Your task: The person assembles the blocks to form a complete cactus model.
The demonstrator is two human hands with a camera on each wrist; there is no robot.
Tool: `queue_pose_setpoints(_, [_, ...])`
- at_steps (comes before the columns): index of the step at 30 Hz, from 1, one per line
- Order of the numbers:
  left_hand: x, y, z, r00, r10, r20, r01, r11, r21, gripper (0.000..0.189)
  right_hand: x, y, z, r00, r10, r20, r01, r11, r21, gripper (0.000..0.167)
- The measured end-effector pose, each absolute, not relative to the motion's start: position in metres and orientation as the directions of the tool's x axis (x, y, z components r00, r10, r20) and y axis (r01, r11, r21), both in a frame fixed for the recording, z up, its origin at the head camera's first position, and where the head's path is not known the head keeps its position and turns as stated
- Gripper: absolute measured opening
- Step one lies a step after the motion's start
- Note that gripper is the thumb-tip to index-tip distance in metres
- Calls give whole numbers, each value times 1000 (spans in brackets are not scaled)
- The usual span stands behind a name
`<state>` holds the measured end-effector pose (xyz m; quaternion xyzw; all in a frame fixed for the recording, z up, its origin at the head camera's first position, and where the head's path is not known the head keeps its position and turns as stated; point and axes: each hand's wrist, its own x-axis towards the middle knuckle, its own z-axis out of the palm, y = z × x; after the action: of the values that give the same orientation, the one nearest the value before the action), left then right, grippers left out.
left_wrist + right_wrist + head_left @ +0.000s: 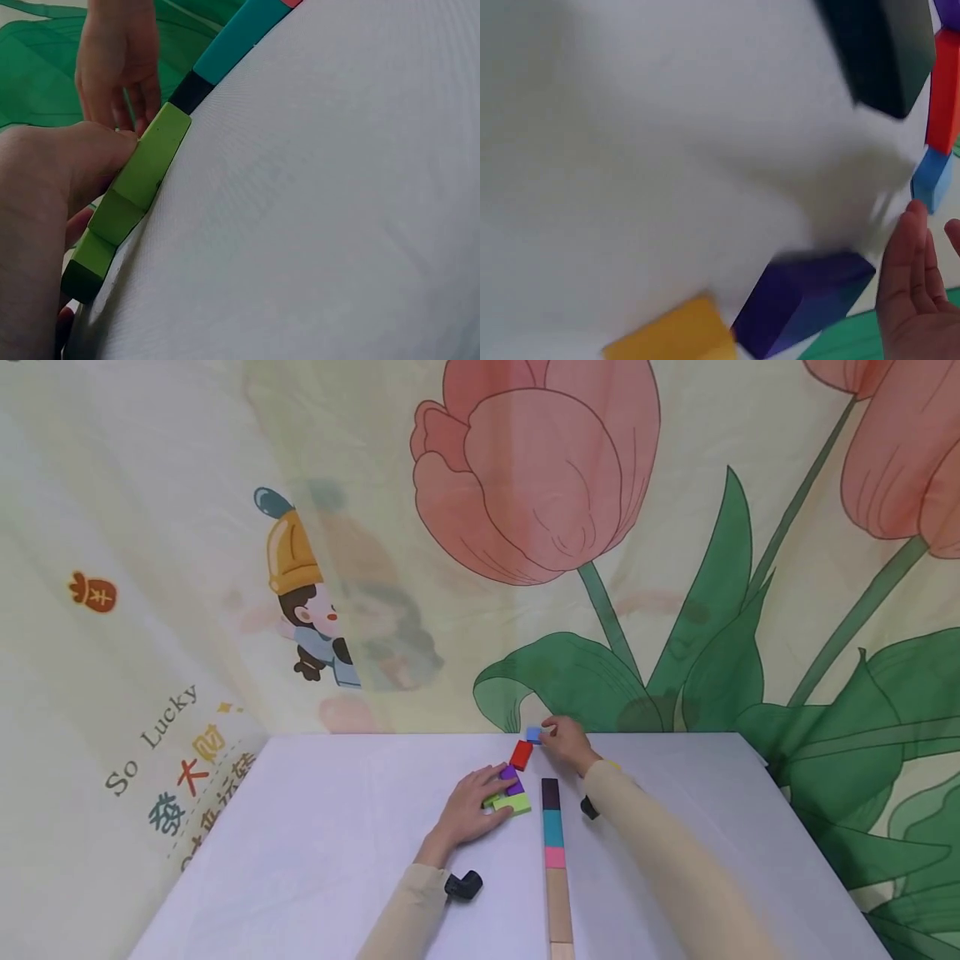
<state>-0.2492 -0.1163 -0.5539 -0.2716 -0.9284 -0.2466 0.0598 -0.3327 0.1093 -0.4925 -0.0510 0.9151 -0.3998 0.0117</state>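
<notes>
My right hand (567, 745) is at the back of the table, its fingertips at the blue block (533, 735). In the right wrist view the fingers look fairly straight, with the thumb apart from them. A red block (521, 755) lies just in front of the blue one. My left hand (471, 806) rests over light green blocks (513, 803) and a purple block (513, 781). Its thumb touches a light green block, seen also in the left wrist view, where that green block (156, 150) lies by the thumb. The other fingers reach toward the purple block.
A straight row of a dark block (551, 794), a teal block (552, 828), a pink block (555, 857) and tan blocks (558, 906) runs toward me. By the right wrist lie another purple block (802, 304) and an orange-yellow block (679, 337). A printed curtain (375, 568) hangs behind.
</notes>
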Motion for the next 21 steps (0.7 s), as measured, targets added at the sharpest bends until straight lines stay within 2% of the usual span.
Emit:
queue_pose_setpoints(5, [-250,-116,-554,-843,478,247,538,728,425,52,-332,98,-493,-995,-97,-10,-60,694,-717,35])
queue_pose_setpoints(12, [-249,-114,-552,-826,492,274,563,723,401,51,-332,100,-499,-999,-38,10,-35,752,-658,26])
queue_pose_setpoints(21, [-247,-116,-550,-827,489,278,562,727,393,51,-333,103,-499,-998,-34,48,-58,695,-717,24])
